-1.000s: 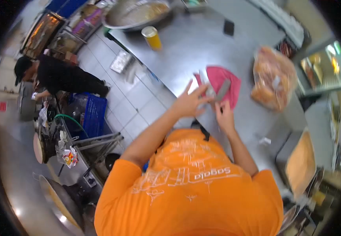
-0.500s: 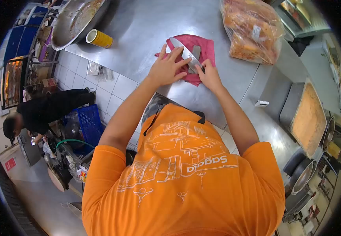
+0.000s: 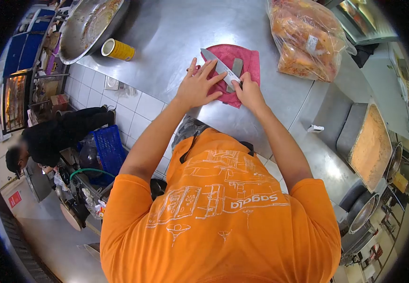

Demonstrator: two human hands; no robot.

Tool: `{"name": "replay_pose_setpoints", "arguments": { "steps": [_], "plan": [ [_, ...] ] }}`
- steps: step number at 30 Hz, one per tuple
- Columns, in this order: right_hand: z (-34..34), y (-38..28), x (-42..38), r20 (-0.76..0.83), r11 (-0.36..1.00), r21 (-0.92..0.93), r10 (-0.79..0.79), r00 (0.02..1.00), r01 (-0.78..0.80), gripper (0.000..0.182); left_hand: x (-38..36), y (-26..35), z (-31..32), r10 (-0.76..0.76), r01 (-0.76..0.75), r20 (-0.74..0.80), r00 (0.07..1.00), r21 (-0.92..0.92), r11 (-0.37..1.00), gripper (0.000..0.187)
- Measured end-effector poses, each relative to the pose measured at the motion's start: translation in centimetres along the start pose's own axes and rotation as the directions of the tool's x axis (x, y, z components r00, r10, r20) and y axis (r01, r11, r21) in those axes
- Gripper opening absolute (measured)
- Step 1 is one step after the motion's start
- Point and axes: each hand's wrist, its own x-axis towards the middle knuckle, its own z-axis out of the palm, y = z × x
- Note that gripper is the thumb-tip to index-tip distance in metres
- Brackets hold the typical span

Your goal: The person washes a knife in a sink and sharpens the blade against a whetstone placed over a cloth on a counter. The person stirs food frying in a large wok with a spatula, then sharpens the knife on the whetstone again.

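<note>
A kitchen knife (image 3: 222,66) lies slanted over a red cloth (image 3: 250,57), its tip pointing away to the left. My right hand (image 3: 250,95) is wrapped round the handle. Spread fingers of my left hand (image 3: 196,88) reach to the flat of the blade, fingertips right at its near side. On the cloth, just right of the blade, sits a grey sharpening stone (image 3: 237,67), partly covered by the knife and my right hand.
The cloth rests on a steel table (image 3: 166,42). At its left stand a yellow can (image 3: 122,51) and a large metal pan (image 3: 82,35); at right, a bag of orange-coloured food (image 3: 303,45). A breadcrumb-like tray (image 3: 370,146) lies further right. A person (image 3: 58,134) bends near a blue crate (image 3: 107,148).
The knife has slid slightly left relative to the stone, with both hands following, and more of the stone shows. The whole view has shifted a little.
</note>
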Motion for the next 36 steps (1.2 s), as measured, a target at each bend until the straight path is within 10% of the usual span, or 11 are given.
{"name": "replay_pose_setpoints", "arguments": {
  "steps": [23, 36],
  "plan": [
    [-9.4, 8.1, -12.4, -0.197, 0.986, -0.165, -0.03, 0.98, -0.003, 0.036, 3.8, 12.6, 1.1, 0.287, -0.311, -0.127, 0.949, -0.246, 0.918, 0.068],
    [0.6, 2.7, 0.8, -0.11, 0.987, 0.012, -0.156, 0.982, 0.158, 0.035, 1.1, -0.3, -0.5, 0.08, -0.066, -0.097, 0.992, 0.141, 0.988, 0.059]
  ]
}}
